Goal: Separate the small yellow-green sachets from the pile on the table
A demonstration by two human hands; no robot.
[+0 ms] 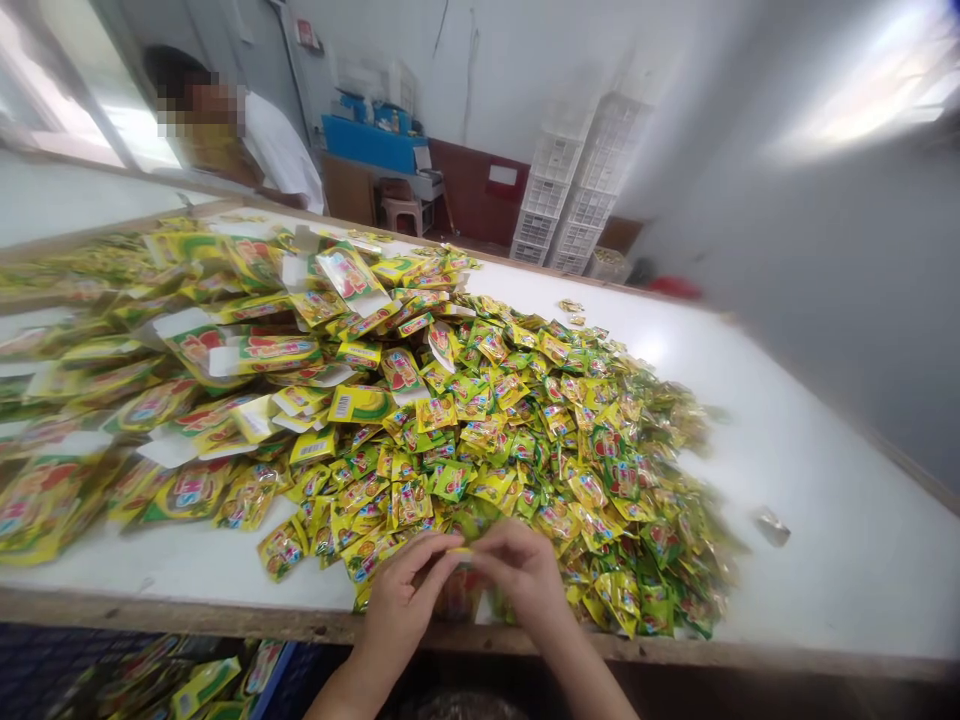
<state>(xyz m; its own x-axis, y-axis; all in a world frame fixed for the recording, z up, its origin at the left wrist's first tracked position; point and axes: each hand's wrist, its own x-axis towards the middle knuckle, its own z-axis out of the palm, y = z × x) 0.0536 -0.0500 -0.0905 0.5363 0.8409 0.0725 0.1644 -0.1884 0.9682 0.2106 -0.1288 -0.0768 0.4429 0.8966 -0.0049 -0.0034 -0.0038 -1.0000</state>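
Sachets are lying heaped across the middle of the white worktop, spilling down to its near edge. Your left hand and right hand are meeting at that near edge, both pinching one small yellow sachet between their fingertips, just over the front of the heap. Larger flat packets are piling up toward the left edge. A person is standing beyond the far left corner.
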